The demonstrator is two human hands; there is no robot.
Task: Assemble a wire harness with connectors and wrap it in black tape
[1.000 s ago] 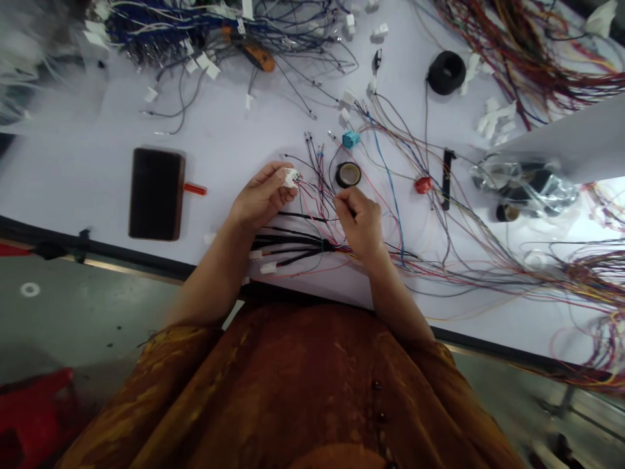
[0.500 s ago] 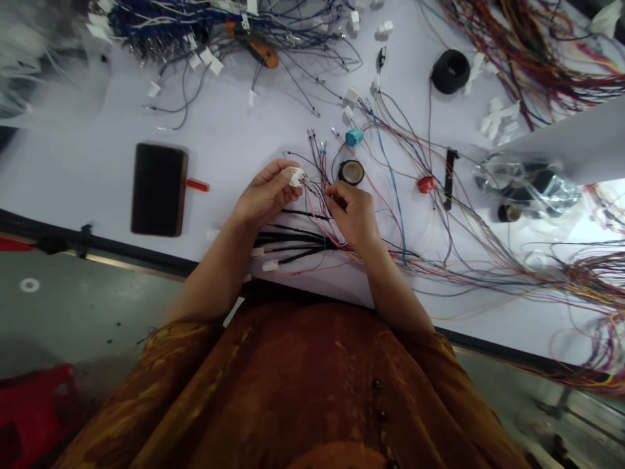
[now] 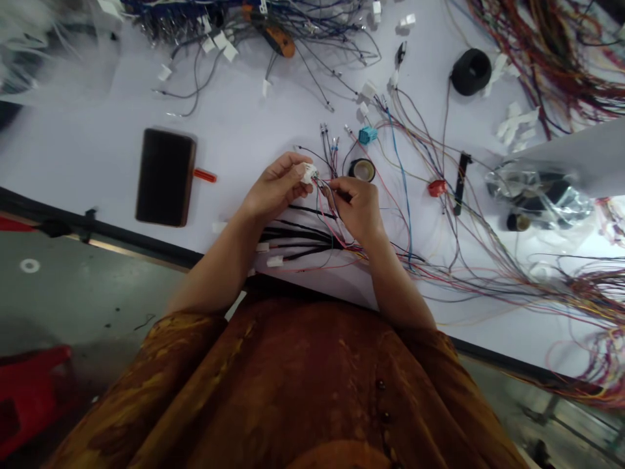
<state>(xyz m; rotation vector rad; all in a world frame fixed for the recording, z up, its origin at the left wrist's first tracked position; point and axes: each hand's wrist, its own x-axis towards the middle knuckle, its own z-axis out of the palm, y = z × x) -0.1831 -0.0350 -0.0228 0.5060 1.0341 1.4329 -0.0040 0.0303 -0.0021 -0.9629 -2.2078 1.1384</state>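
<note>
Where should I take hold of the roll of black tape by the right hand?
Pinch the roll of black tape across its outer rim, coming straight down from above with the right hand. It lies flat, core facing up, so the rim spans easily; a thin dark wire curves past its left side, so keep clear there.

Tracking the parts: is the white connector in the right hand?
No, the left hand holds the white connector, while the right hand pinches thin wires.
</note>
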